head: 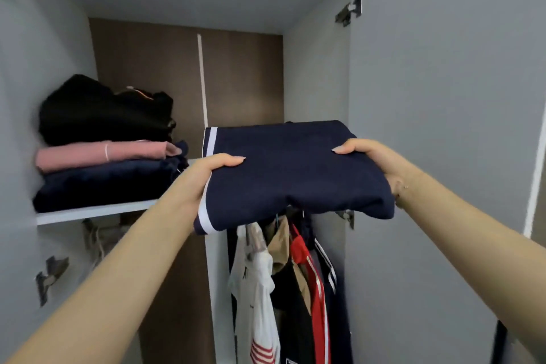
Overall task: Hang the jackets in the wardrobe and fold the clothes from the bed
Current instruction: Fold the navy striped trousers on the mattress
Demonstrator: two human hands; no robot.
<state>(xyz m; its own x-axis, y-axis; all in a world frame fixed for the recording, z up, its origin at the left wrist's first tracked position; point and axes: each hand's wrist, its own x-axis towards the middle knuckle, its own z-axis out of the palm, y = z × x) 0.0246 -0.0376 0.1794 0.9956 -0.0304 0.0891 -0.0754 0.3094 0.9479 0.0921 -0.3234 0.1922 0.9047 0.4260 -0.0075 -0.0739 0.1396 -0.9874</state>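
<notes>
Folded navy garment (292,168), soft, light and floppy, sags between left hand (204,177) and right hand (372,162); both hands' fingers curl under its edges, thumbs on top, supporting it from below near the shelf (97,211)

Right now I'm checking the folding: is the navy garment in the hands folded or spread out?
Folded: the navy garment is a compact layered rectangle, held at its sides by the left hand and right hand.

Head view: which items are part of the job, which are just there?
In the job:
navy garment, folded, gripped by left hand and right hand
folded stack on the shelf
hanging jackets

Just there:
wardrobe door
hinges
</notes>
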